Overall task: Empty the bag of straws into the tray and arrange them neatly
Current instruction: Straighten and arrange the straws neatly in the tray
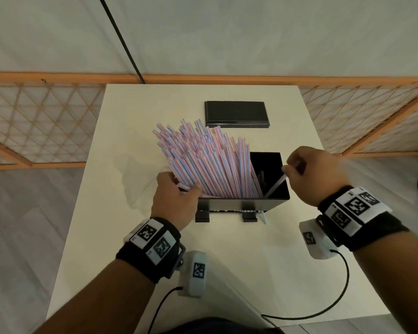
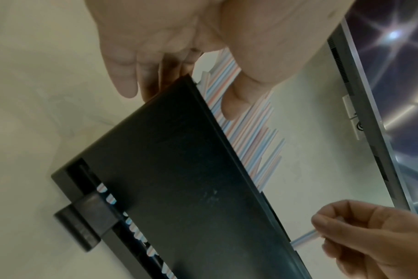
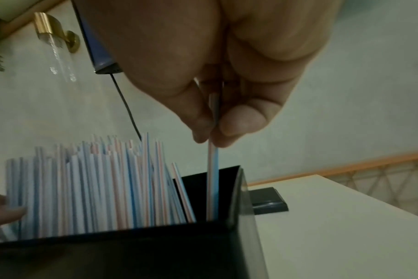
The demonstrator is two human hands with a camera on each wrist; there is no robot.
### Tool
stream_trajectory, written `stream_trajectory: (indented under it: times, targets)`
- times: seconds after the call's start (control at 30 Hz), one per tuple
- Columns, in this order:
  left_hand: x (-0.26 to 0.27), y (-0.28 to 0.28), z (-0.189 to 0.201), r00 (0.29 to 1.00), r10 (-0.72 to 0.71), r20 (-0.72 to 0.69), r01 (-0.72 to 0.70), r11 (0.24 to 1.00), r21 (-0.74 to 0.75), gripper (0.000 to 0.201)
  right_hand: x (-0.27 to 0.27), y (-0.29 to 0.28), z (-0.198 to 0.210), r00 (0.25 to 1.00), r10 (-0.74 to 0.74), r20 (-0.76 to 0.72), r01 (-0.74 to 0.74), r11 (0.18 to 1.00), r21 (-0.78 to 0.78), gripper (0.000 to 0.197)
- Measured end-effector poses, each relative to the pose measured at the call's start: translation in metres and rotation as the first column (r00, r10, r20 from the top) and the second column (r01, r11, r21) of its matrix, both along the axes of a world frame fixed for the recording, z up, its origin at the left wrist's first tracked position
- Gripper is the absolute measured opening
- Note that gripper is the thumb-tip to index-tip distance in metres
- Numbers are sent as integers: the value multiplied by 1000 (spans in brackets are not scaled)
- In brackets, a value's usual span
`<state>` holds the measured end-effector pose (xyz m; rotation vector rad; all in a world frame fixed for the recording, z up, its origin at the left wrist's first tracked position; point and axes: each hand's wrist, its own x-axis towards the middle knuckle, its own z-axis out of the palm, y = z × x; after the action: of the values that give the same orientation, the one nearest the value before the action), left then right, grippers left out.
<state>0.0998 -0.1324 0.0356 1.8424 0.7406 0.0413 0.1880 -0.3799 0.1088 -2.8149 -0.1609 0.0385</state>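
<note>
A black tray (image 1: 276, 201) stands mid-table. A thick bundle of red-and-blue striped straws (image 1: 203, 160) stands in it and leans up to the left. My left hand (image 1: 179, 188) grips the bundle low at the tray's left end, and my left thumb (image 2: 236, 102) lies across the straws (image 2: 247, 136). My right hand (image 1: 288, 168) pinches a single straw (image 1: 275, 185) between thumb and forefinger. The single straw (image 3: 212, 181) stands almost upright in the tray's (image 3: 155, 245) empty right part, apart from the bundle (image 3: 95, 188).
A flat black lid (image 1: 235, 114) lies at the back of the white table (image 1: 227, 261). A crumpled clear bag (image 1: 135, 172) lies left of the tray. One loose straw (image 1: 264, 216) lies by the tray's front right foot. Lattice screens flank the table.
</note>
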Motion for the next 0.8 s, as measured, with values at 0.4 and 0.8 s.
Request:
stream_trajectory:
  times: [0.4, 0.8]
  targets:
    - [5, -8, 4, 1000, -9, -2, 9, 984, -181, 48, -35, 94, 0, 856, 516, 28, -483, 779, 400, 24]
    - [0, -4, 9, 997, -4, 83, 24, 968, -250, 68, 16, 41, -30, 939, 50, -341, -111, 981, -161, 32]
